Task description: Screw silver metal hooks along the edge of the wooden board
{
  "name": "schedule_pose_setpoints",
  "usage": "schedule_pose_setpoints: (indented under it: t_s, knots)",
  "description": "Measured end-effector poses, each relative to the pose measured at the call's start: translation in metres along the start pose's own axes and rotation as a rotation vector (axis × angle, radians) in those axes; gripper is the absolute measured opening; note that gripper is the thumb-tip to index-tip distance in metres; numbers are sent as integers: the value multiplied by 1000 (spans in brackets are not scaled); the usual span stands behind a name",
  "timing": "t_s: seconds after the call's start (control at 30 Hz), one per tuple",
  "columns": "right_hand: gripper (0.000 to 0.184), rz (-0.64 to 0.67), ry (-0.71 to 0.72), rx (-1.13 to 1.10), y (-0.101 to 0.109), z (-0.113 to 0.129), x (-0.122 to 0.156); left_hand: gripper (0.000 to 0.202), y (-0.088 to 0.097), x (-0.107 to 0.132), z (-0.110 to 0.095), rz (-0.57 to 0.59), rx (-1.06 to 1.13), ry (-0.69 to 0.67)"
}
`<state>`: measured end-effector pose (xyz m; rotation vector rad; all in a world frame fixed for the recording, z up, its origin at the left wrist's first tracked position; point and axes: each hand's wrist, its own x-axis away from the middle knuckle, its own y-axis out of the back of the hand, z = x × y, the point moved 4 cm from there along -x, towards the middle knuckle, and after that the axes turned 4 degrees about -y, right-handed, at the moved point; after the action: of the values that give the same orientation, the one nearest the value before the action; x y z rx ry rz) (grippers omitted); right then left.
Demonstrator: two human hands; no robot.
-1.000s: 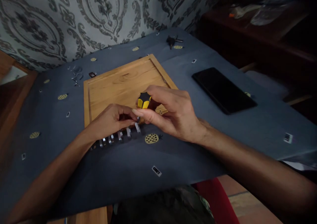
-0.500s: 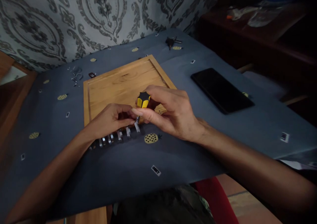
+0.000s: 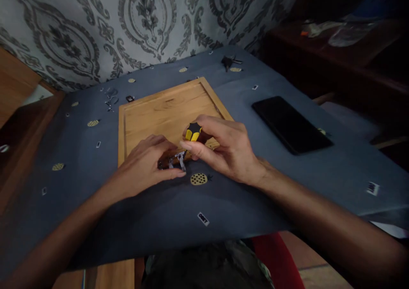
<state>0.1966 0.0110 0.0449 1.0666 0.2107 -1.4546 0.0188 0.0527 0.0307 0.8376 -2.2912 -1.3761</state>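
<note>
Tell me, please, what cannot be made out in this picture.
All in the head view:
Tip of the yellow-black tool: hidden behind the right hand.
Near left corner of the wooden board: covered by the left hand.
Small metal pieces, far left: too small and blurred.
Clear plastic item: lost in shadow and blur.

Black phone-like slab (image 3: 292, 125) flat on blue-grey, pineapple-printed tablecloth (image 3: 335, 174) at view's 3 o'clock. Dark key-like bunch (image 3: 228, 63) at 1 o'clock. Patterned wall covering (image 3: 153, 16) at 11 o'clock. Crumpled clear plastic (image 3: 349, 35) on reddish-brown furniture (image 3: 322, 56) at 2 o'clock. Red object (image 3: 279, 257), partly hidden, at 5 o'clock.
</note>
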Motion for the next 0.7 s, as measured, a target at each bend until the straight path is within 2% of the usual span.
schedule_pose_setpoints:
  t_s: [0.23, 0.4, 0.7]
  knots:
    - [24, -7, -27, -28, -1, -1, 1, 42, -17, 13, -10, -114, -237, 34]
    - [23, 7, -39, -24, -1, -1, 1, 47, -24, 13, -10, -99, -263, 39]
    - [22, 36, -68, -40, 0, 0, 1, 36, -27, 12, -7, -60, -263, 108]
